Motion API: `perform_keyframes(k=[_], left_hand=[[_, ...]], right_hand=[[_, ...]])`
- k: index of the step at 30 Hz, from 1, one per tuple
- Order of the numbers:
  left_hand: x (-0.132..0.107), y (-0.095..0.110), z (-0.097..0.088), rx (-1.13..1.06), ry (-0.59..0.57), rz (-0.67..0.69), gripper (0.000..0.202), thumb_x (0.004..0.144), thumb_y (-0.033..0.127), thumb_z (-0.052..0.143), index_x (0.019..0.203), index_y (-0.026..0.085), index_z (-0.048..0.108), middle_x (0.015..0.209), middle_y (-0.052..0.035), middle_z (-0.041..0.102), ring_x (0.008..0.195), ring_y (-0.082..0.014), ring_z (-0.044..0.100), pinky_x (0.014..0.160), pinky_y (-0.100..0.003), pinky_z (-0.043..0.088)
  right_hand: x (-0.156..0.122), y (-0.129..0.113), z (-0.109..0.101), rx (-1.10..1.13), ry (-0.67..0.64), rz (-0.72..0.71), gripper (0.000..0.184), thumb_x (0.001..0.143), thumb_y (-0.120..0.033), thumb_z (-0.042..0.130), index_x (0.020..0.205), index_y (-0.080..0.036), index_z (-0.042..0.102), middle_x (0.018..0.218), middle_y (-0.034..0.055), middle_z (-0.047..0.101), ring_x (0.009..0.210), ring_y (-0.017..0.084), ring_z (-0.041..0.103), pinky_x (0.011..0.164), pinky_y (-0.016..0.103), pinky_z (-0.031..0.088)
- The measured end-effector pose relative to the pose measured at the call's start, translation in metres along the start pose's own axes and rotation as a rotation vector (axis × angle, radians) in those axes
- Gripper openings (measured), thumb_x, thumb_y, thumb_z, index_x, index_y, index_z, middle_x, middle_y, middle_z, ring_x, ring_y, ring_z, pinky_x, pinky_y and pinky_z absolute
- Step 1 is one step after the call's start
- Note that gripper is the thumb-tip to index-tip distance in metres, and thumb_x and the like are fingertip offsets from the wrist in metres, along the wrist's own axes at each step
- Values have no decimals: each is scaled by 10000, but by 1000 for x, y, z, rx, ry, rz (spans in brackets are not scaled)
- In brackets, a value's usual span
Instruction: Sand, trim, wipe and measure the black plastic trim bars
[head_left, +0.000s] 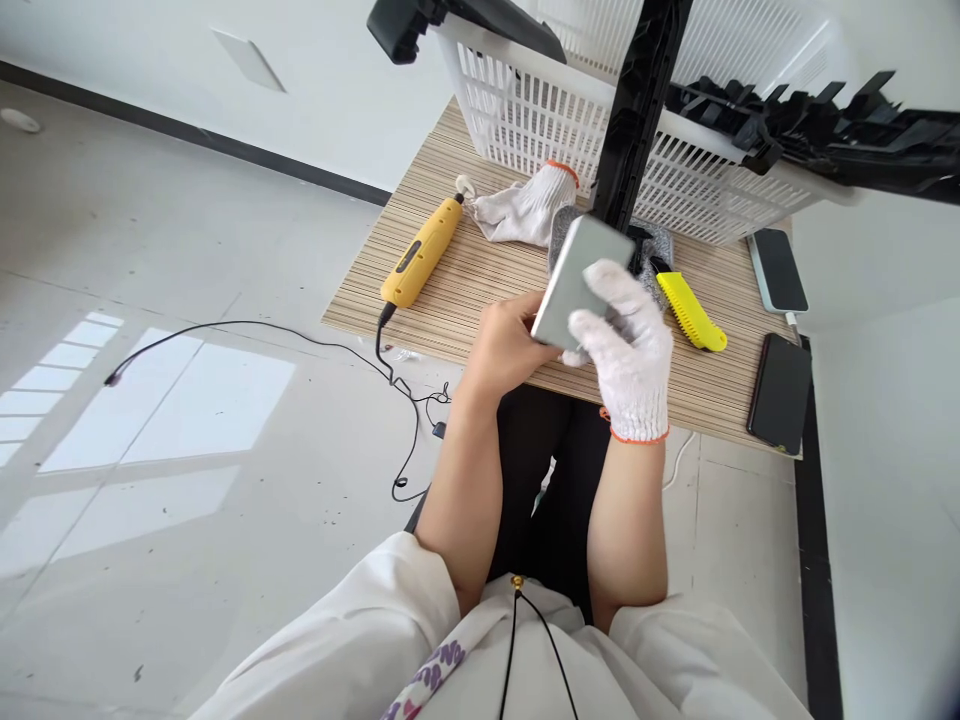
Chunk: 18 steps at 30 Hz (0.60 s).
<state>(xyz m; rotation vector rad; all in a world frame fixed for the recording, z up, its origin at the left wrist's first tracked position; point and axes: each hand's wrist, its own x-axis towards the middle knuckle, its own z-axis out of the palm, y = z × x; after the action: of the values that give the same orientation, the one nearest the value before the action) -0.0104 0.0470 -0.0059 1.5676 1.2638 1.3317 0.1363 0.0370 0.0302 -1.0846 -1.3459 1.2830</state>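
Observation:
A pale grey, flat rectangular block (574, 285) is tilted up over the near edge of the table. My bare left hand (510, 340) grips its lower left edge. On the other side, my right hand (626, 345), in a white knitted glove with an orange cuff, closes on the block's right part, its fingertips on the upper face. Behind the block lies a grey cloth (562, 232), partly hidden, with the end of a long black plastic part (628, 130) over it. Right of my gloved hand rests a yellow-handled cutter (691, 310).
A yellow corded power tool (424, 250) lies left on the wood-grain table (360, 290), its cable trailing to the floor. Beside it is a loose white glove (529, 208). White baskets (525, 110) holding black plastic parts stand behind. Two phones (780, 390) lie at the right edge, near the wall.

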Motion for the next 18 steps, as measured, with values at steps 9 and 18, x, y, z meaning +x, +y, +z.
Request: perform_keyframes(k=[9, 18], left_hand=[[-1, 2, 0, -67, -10, -12, 136, 664, 231, 764, 779, 185, 706, 720, 24, 701, 662, -147, 625, 584, -242, 461], [-1, 4, 1, -69, 4, -15, 107, 671, 215, 764, 754, 181, 706, 704, 24, 705, 663, -155, 643, 564, -238, 477]], right_hand=[[-1, 0, -3, 15, -18, 26, 455, 807, -424, 734, 1247, -346, 651, 1317, -20, 634, 905, 137, 685, 603, 233, 624], [-3, -1, -5, 21, -65, 69, 451, 772, -392, 763, 1209, -322, 678, 1276, -15, 657, 870, 133, 686, 586, 229, 626]])
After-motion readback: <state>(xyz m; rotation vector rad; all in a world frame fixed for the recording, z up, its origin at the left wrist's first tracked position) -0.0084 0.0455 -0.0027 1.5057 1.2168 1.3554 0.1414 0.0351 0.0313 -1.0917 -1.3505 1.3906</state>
